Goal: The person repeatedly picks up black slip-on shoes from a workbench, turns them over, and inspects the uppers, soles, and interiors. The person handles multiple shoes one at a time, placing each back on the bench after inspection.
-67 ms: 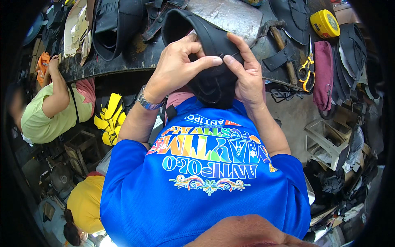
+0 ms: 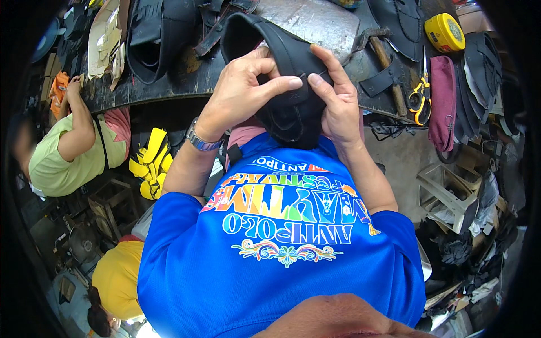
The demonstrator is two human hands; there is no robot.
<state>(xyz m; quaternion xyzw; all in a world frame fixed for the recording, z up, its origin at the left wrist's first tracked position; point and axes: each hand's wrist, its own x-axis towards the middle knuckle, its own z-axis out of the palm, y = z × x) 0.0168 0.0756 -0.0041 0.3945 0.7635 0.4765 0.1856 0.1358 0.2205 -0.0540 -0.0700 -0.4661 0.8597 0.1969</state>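
A black shoe upper [image 2: 287, 53] is held up between my two hands at the near edge of the bench, its wide opening toward the far left and its narrower part hanging down against my blue shirt. My left hand [image 2: 248, 84] grips it with fingers tucked inside the opening and the thumb pressed on the outside. On the other side, my right hand [image 2: 341, 101] closes round its edge, forefinger raised and thumb pressing near the left thumb's tip. Whatever lies under the thumbs is hidden.
A hammer [image 2: 386, 67], yellow-handled scissors [image 2: 420, 100], a round yellow tin [image 2: 445, 32] and a maroon pouch [image 2: 442, 104] lie at the right. Another black shoe [image 2: 155, 42] stands at the left. Two people sit nearby at left; a plastic stool [image 2: 448, 197] stands at right.
The lower part of the shoe upper has tilted slightly, so more of its surface catches light. Both hands keep their grip almost unmoved.
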